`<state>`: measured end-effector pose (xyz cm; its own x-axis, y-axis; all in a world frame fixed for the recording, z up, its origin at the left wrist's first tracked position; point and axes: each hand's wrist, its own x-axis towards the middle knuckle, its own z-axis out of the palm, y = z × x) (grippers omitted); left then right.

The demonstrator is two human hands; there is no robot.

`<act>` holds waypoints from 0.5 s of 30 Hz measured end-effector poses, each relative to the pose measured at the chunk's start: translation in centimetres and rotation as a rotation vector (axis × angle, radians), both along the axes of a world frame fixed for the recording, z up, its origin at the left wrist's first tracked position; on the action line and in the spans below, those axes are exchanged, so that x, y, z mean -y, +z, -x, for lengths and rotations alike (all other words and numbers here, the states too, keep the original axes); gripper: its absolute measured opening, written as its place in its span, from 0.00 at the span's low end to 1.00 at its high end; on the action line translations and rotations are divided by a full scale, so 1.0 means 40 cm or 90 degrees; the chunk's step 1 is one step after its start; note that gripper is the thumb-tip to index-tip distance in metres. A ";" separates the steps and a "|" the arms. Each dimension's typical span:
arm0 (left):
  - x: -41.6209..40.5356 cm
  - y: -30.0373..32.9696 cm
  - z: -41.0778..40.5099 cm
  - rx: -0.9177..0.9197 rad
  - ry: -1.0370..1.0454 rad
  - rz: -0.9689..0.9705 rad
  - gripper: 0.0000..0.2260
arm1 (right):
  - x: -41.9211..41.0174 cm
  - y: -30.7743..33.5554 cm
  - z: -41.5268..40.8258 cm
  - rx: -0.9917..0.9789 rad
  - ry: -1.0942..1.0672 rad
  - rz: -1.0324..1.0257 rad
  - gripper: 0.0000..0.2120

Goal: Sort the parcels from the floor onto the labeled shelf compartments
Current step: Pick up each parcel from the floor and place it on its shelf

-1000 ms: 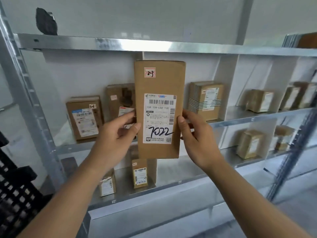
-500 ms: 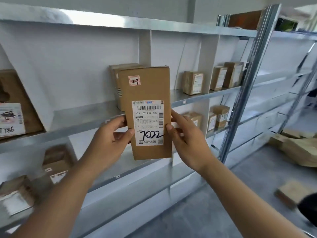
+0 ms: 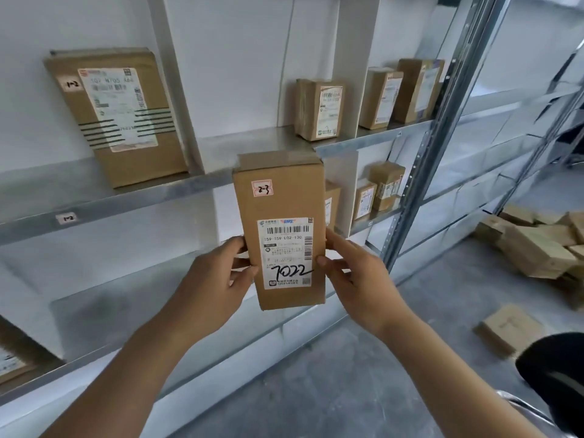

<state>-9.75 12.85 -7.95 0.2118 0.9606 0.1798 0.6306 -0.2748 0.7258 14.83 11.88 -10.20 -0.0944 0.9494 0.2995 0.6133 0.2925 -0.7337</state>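
An upright tall cardboard parcel (image 3: 281, 197) carries a red-edged sticker reading 2-3 and a white shipping label with 7022 handwritten on it. My left hand (image 3: 211, 279) grips its lower left edge and my right hand (image 3: 354, 276) grips its lower right edge. I hold it in front of the metal shelf unit (image 3: 104, 203), whose upper shelf edge bears a small tag reading 1-2 (image 3: 65, 218). The compartment behind the parcel's top has a bare metal floor.
A large parcel marked 1-2 (image 3: 120, 115) leans in the left compartment. Smaller parcels (image 3: 319, 109) stand in compartments to the right, on two levels. A metal upright (image 3: 442, 121) divides shelf units. Loose parcels (image 3: 534, 245) lie piled on the grey floor at right.
The view has swung right along the shelves and the parcel has come lower in it. Both hands keep the same hold on the parcel's lower edges.
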 end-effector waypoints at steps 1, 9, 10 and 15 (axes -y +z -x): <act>-0.032 -0.021 -0.017 0.005 0.001 0.009 0.12 | -0.027 -0.013 -0.019 -0.002 -0.006 0.007 0.24; -0.227 -0.103 -0.135 0.049 0.021 0.075 0.12 | -0.225 -0.076 -0.142 -0.007 -0.009 0.068 0.26; -0.245 -0.107 -0.148 0.053 0.030 0.081 0.12 | -0.249 -0.082 -0.157 -0.001 -0.012 0.070 0.26; -0.324 -0.134 -0.226 0.058 0.097 0.094 0.13 | -0.367 -0.126 -0.231 0.047 0.046 0.050 0.26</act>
